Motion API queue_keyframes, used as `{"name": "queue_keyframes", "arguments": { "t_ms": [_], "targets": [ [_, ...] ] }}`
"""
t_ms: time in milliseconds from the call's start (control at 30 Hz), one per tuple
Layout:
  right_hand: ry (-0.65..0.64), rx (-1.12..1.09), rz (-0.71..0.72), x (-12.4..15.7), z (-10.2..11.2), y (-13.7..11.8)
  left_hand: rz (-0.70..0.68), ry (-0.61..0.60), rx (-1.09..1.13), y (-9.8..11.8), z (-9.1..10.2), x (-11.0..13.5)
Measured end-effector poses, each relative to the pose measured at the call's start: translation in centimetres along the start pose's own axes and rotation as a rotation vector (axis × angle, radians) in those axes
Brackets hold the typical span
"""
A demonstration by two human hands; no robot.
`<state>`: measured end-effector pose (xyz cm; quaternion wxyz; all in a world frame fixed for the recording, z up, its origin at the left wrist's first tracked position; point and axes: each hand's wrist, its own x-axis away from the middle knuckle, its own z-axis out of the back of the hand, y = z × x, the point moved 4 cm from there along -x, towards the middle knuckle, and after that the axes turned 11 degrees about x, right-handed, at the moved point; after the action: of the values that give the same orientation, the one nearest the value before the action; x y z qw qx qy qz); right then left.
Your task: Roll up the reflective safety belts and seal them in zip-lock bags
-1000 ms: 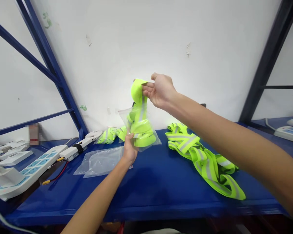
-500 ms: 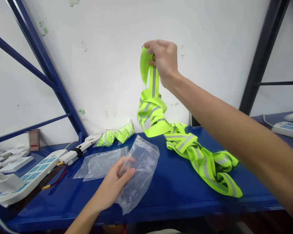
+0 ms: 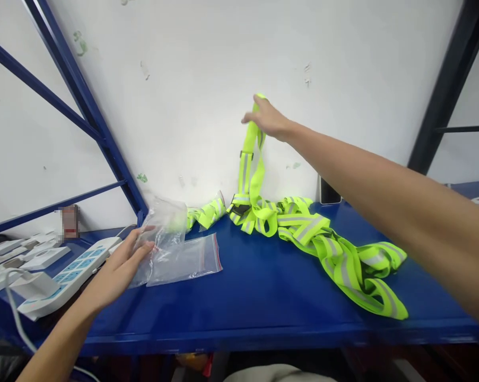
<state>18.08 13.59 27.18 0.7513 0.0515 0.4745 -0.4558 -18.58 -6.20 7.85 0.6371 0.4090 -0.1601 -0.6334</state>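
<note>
My right hand (image 3: pixel 268 118) pinches a neon-yellow reflective strap (image 3: pixel 247 168) high in front of the wall. The strap's grey-striped loops hang down, and its lower bundle with a dark buckle rests at the back of the blue table. At the left, my left hand (image 3: pixel 128 257) grips a clear plastic bag (image 3: pixel 165 216) between thumb and fingers. That bag is held over more clear zip bags (image 3: pixel 201 257) lying flat on the table. Right of the hanging strap lies a second tangled heap of reflective straps (image 3: pixel 338 260).
Bagged reflective straps (image 3: pixel 208 213) lie against the wall. A white power strip (image 3: pixel 74 273) with blue sockets and several white plugs occupy the left side. A dark-screened device (image 3: pixel 329 192) leans at the back. Blue rack posts (image 3: pixel 99 122) rise on the left.
My left hand has moved left with the clear bag, over the flat bags. My right hand has lowered the strap; its bundle has come down onto the table and the held part has stretched out.
</note>
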Motion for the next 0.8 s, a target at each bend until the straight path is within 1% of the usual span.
{"name": "queue_keyframes", "arguments": {
  "t_ms": [67, 100, 133, 167, 200, 267, 300, 333, 400, 433, 467, 500, 533, 567, 600, 667, 700, 767, 800],
  "targets": [
    [-0.099, 0.234, -0.078, 1.5, -1.3, 1.4, -0.015, -0.034, -0.097, -1.6, -0.4, -0.9],
    [-0.183, 0.389, -0.103, 2.5, -2.2, 2.2, -0.041, -0.021, -0.170, -2.4, -0.5, -1.3],
    [-0.312, 0.561, -0.117, 3.7, -3.1, 3.1, -0.068, -0.016, -0.240, -3.1, -0.7, -1.7],
    [-0.477, 0.725, -0.095, 5.1, -4.2, 3.9, -0.093, -0.015, -0.297, -3.6, -0.9, -2.1],
    [-0.576, 0.761, -0.073, 6.5, -5.0, 4.5, -0.117, -0.021, -0.341, -3.9, -0.9, -2.4],
    [-0.704, 0.794, -0.035, 9.3, -6.3, 5.2, -0.164, -0.022, -0.388, -3.7, -0.7, -2.8],
    [-0.739, 0.814, -0.009, 10.5, -6.8, 5.3, -0.194, -0.009, -0.401, -3.2, -0.4, -3.0],
    [-0.743, 0.836, 0.027, 11.6, -7.3, 5.1, -0.232, 0.019, -0.413, -2.5, -0.1, -3.0],
    [-0.708, 0.861, 0.117, 13.2, -8.0, 4.2, -0.341, 0.091, -0.449, -0.7, 0.6, -2.8],
    [-0.683, 0.867, 0.149, 13.7, -8.3, 3.7, -0.413, 0.113, -0.481, 0.1, 0.6, -2.6],
    [-0.654, 0.863, 0.184, 14.1, -8.6, 3.1, -0.488, 0.111, -0.523, 0.6, 0.4, -2.3],
    [-0.626, 0.849, 0.228, 14.5, -9.0, 2.5, -0.556, 0.075, -0.571, 0.7, -0.2, -1.9],
    [-0.597, 0.826, 0.288, 14.8, -9.4, 2.0, -0.604, 0.004, -0.620, 0.5, -1.0, -1.4],
    [-0.567, 0.796, 0.364, 15.2, -9.9, 1.5, -0.625, -0.095, -0.661, -0.2, -2.0, -0.9],
    [-0.538, 0.763, 0.449, 15.6, -10.4, 1.1, -0.612, -0.211, -0.685, -1.1, -3.1, -0.3],
    [-0.504, 0.703, 0.603, 16.9, -11.7, 0.8, -0.498, -0.444, -0.674, -3.4, -5.2, 0.8],
    [-0.509, 0.684, 0.644, 17.6, -12.5, 1.0, -0.419, -0.551, -0.645, -4.4, -5.9, 1.4],
    [-0.565, 0.660, 0.664, 19.2, -14.1, 2.0, -0.276, -0.676, -0.559, -5.8, -6.8, 2.0],
    [-0.608, 0.656, 0.645, 19.9, -14.9, 2.7, -0.219, -0.722, -0.508, -6.1, -6.9, 2.0]
  ]
}}
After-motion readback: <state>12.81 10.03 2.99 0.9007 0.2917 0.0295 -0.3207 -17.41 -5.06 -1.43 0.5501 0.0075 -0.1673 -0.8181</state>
